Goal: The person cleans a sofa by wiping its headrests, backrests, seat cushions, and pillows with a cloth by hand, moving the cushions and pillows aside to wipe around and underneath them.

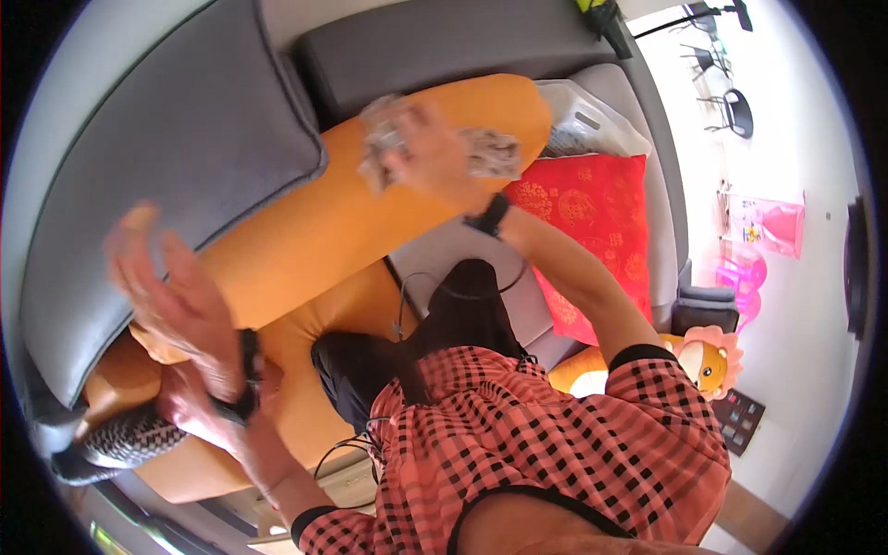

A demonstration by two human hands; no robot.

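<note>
My right hand [421,139], blurred by motion, is closed on a crumpled grey-brown cloth [495,153]. It is over the long orange sofa cushion [305,240], with the cloth showing on both sides of the hand. My left hand [180,291] is at the left, fingers stretched out and apart, near the grey backrest cushion [166,129] and the cushion's left end. Its outline looks doubled, with a second hand shape just below. Nothing shows in its fingers. Both wrists wear dark bands.
A red patterned pillow [592,240] and a white plastic bag [592,120] lie to the right of the orange cushion. Beyond are a lion plush toy [708,363] and pink chairs [743,277]. A black-and-white patterned item [134,437] is at lower left. A thin cable crosses near my legs.
</note>
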